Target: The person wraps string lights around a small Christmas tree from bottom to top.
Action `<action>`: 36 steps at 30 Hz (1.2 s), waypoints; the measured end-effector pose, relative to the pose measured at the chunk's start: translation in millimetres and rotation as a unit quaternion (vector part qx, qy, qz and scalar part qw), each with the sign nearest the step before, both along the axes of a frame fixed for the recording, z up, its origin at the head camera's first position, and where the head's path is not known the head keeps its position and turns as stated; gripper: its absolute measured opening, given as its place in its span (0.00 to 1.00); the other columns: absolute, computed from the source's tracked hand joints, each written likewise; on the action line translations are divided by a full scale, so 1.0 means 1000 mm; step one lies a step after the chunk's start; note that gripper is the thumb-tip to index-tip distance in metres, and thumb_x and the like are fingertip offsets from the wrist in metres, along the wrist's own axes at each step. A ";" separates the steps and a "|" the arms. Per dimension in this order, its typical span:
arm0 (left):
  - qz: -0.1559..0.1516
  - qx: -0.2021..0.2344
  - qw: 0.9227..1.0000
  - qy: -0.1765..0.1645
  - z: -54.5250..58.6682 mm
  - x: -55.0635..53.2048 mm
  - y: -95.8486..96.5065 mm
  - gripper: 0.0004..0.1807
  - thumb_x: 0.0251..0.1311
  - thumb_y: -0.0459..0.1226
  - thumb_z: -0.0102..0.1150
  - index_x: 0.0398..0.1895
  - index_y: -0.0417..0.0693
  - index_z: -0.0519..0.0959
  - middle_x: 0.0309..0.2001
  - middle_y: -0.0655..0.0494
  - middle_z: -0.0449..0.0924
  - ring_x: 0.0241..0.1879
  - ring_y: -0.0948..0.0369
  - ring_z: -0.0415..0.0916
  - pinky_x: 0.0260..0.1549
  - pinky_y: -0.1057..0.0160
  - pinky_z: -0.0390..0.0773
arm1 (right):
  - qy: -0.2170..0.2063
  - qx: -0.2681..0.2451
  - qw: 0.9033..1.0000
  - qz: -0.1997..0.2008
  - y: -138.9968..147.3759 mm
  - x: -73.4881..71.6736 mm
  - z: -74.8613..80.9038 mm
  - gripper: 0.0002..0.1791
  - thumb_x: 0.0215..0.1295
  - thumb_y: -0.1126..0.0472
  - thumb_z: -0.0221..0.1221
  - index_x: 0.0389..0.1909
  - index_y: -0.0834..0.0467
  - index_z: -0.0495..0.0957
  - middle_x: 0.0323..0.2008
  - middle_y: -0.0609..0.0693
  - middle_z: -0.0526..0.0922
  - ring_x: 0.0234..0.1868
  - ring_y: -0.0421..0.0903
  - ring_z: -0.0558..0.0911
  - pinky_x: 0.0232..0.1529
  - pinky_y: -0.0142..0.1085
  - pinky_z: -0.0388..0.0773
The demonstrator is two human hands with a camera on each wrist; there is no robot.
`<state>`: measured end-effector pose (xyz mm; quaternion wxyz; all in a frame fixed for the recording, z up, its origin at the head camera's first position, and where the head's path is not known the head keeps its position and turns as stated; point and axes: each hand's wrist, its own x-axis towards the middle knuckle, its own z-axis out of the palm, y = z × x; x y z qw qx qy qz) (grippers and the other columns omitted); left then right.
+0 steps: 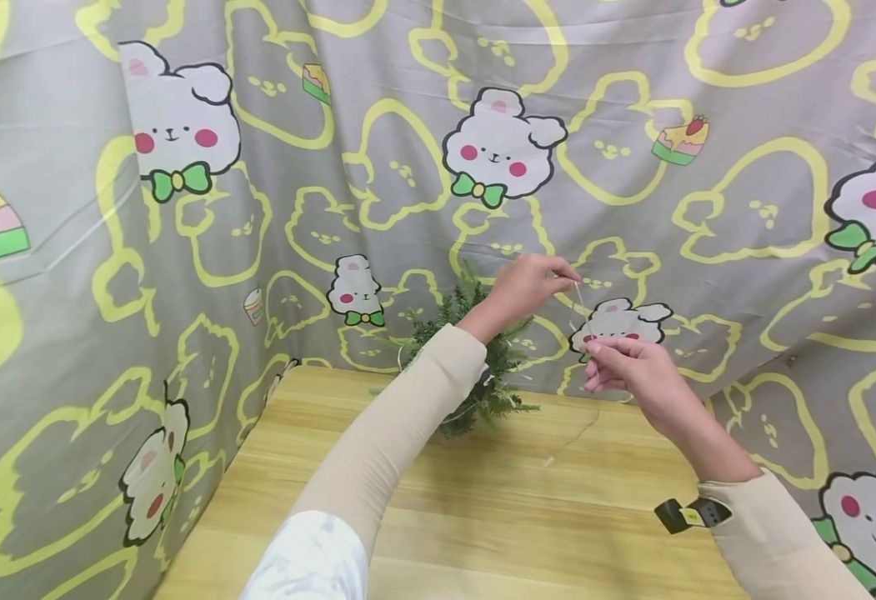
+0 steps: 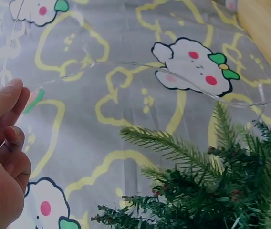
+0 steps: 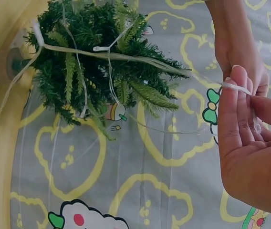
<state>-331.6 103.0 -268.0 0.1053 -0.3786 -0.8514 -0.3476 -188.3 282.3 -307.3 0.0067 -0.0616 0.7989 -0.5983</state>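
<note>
A small artificial Christmas tree [image 1: 468, 292] stands on the table, partly hidden behind my left forearm. Clear-wired string lights [image 3: 111, 56] with small white bulbs lie over its branches. My left hand [image 1: 528, 287], raised at the tree's right, pinches the wire between thumb and finger. Lower and farther right, my right hand [image 1: 640, 379] also pinches the string lights, and a short length runs up between both hands. In the left wrist view, the wire [image 2: 126, 63] stretches from near the left fingertips toward the tree's branches [image 2: 183, 191].
The wooden table [image 1: 543, 517] reaches back to a patterned grey curtain [image 1: 400, 67], which hangs behind and along the left side. A loose strand end [image 1: 550, 460] trails on the tabletop right of the tree. A black device [image 1: 693, 514] sits on the right wrist.
</note>
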 end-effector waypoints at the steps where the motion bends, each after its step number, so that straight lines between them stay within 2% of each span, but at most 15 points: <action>1: 0.000 0.008 1.000 -0.003 0.001 -0.001 0.000 0.09 0.68 0.45 0.62 0.47 0.59 0.87 0.47 0.66 0.88 0.40 0.71 0.81 0.35 0.72 0.76 | 0.003 -0.004 1.000 -0.003 0.000 0.000 0.000 0.18 0.73 0.49 0.59 0.50 0.61 0.79 0.29 0.46 0.84 0.30 0.44 0.87 0.40 0.37 0.85; 7: -0.010 0.042 0.998 -0.040 0.010 -0.006 0.004 0.08 0.69 0.45 0.62 0.46 0.61 0.87 0.47 0.69 0.87 0.42 0.73 0.80 0.39 0.72 0.76 | 0.018 -0.019 1.000 -0.012 -0.002 0.002 0.001 0.17 0.73 0.50 0.59 0.49 0.59 0.81 0.26 0.46 0.83 0.26 0.44 0.86 0.38 0.37 0.85; 13: -0.021 0.060 0.996 -0.064 0.020 -0.003 0.011 0.08 0.70 0.46 0.60 0.46 0.63 0.87 0.47 0.71 0.86 0.44 0.72 0.80 0.41 0.72 0.77 | 0.038 -0.049 0.998 -0.012 -0.004 0.006 0.007 0.14 0.73 0.53 0.60 0.48 0.58 0.82 0.25 0.47 0.83 0.24 0.43 0.85 0.34 0.36 0.85; 16: -0.043 0.069 0.993 -0.081 0.024 0.000 0.017 0.08 0.70 0.44 0.61 0.46 0.60 0.87 0.45 0.69 0.86 0.44 0.70 0.81 0.42 0.73 0.77 | 0.035 -0.061 0.997 -0.013 -0.005 0.008 0.009 0.13 0.73 0.53 0.60 0.47 0.58 0.83 0.25 0.48 0.83 0.24 0.43 0.85 0.34 0.36 0.85; 20: -0.068 0.064 0.992 -0.088 0.027 0.002 0.024 0.08 0.69 0.42 0.61 0.46 0.57 0.87 0.45 0.67 0.87 0.44 0.71 0.80 0.41 0.74 0.77 | 0.030 -0.058 0.998 -0.015 -0.007 0.008 0.009 0.14 0.72 0.52 0.61 0.47 0.58 0.83 0.25 0.47 0.83 0.24 0.43 0.85 0.36 0.37 0.85; 23: -0.062 0.061 0.993 -0.077 0.029 0.000 0.026 0.08 0.69 0.42 0.62 0.46 0.57 0.87 0.46 0.67 0.87 0.44 0.71 0.80 0.41 0.74 0.77 | 0.035 -0.057 0.998 -0.013 -0.006 0.008 0.008 0.15 0.72 0.51 0.60 0.49 0.59 0.82 0.25 0.47 0.83 0.24 0.43 0.84 0.36 0.37 0.85; 27: -0.040 0.058 0.996 -0.057 0.028 -0.011 0.019 0.08 0.69 0.42 0.62 0.47 0.56 0.87 0.49 0.64 0.86 0.48 0.69 0.80 0.44 0.74 0.76 | 0.045 -0.070 0.996 -0.014 -0.004 0.009 0.006 0.15 0.73 0.52 0.59 0.49 0.59 0.82 0.25 0.47 0.82 0.23 0.43 0.84 0.34 0.36 0.85; 32: -0.004 0.055 0.997 -0.048 0.020 -0.033 0.003 0.10 0.69 0.42 0.62 0.48 0.53 0.87 0.52 0.60 0.86 0.53 0.65 0.80 0.49 0.69 0.76 | 0.047 -0.064 0.997 -0.019 -0.007 0.011 0.002 0.14 0.74 0.52 0.59 0.48 0.58 0.83 0.25 0.48 0.81 0.21 0.43 0.82 0.35 0.35 0.84; 36: 0.008 0.074 0.995 -0.070 0.010 -0.049 -0.008 0.10 0.69 0.41 0.62 0.47 0.50 0.88 0.50 0.58 0.86 0.51 0.62 0.81 0.48 0.65 0.78 | 0.051 -0.051 0.997 -0.024 -0.010 0.015 -0.002 0.14 0.74 0.52 0.58 0.46 0.58 0.83 0.24 0.48 0.81 0.20 0.43 0.80 0.31 0.35 0.82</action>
